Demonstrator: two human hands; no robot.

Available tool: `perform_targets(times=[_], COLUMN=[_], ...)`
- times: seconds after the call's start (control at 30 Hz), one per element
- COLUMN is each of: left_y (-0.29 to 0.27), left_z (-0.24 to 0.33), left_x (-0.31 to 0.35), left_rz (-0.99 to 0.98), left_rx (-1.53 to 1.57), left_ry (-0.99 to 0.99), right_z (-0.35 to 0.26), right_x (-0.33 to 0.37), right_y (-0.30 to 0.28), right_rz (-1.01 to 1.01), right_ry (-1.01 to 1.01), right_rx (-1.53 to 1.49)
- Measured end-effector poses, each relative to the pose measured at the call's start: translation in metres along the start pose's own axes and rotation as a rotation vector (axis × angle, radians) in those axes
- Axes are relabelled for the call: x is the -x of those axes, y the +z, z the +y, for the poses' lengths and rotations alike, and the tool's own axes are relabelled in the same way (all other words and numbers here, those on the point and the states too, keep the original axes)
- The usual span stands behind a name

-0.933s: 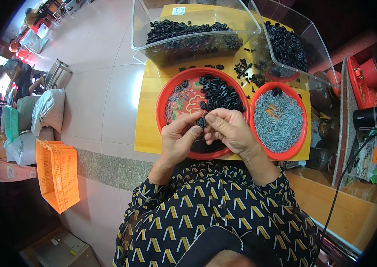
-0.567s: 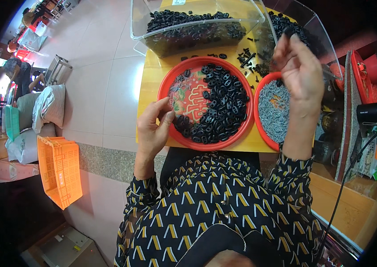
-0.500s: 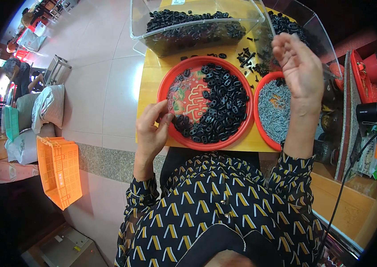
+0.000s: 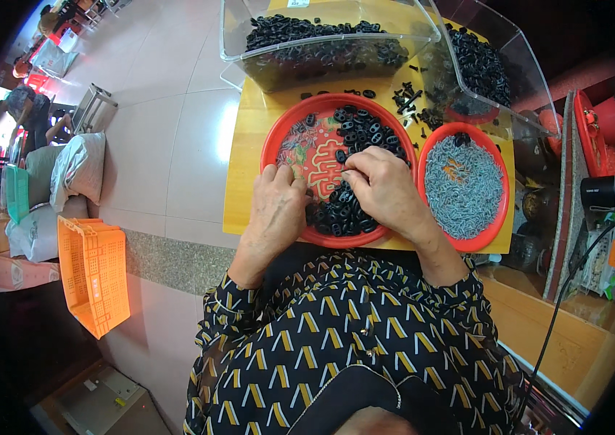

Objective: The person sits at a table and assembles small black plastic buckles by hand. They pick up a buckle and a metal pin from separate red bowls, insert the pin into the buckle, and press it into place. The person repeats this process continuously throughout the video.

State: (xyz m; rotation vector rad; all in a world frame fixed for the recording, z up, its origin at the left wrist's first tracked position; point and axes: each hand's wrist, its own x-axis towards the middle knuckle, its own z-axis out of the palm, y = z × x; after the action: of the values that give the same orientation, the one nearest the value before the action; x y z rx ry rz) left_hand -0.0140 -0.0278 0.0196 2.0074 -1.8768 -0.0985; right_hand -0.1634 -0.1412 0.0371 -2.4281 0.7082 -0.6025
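Observation:
Both my hands are over a red round tray (image 4: 340, 99) with a patterned bottom. My left hand (image 4: 277, 206) is at its left side, fingers curled together; what they hold, if anything, is hidden. My right hand (image 4: 389, 190) pinches over the tray's middle, with a small dark piece at its fingertips that I cannot make out. Small black oval parts with two holes (image 4: 344, 210) lie heaped along the tray's right and lower side. Some small grey screws (image 4: 296, 141) lie on its left part. Beside it, a second red tray (image 4: 504, 188) holds many grey screws (image 4: 463, 196).
Two clear plastic bins (image 4: 233, 36) of black parts stand at the far side of the yellow table (image 4: 246, 181). Loose black pieces (image 4: 407, 96) lie near them. An orange crate (image 4: 97, 279) stands on the floor at left. A black cable (image 4: 555, 308) hangs at right.
My right hand has come from above the screw tray, down and left to the middle of the round tray. My left hand has moved right, its fingers now curled.

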Motion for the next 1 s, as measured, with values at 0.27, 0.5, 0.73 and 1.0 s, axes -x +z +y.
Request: perform_targets(times=[0.27,0.5,0.73,1.0], left_y=[0.0,-0.01,0.006,0.026], left_z=[-0.008,-0.013,-0.012,-0.015], left_x=[0.001,0.001,-0.003,-0.008], left_rz=[0.014,-0.052,-0.016,0.191], left_rx=[0.102,0.029,-0.049,0.186], left_ry=[0.062,0.069,0.109,0.098], right_z=[0.002,0.002,0.007,0.017], right_x=[0.012,0.008,-0.001,-0.006], right_y=[0.015,0.019,0.007,-0.02], right_rz=[-0.023,-0.003,0.045,0.0], right_ry=[-0.058,-0.125,-0.108,-0.074], right_rx=[-0.031,0.034,0.114,0.199])
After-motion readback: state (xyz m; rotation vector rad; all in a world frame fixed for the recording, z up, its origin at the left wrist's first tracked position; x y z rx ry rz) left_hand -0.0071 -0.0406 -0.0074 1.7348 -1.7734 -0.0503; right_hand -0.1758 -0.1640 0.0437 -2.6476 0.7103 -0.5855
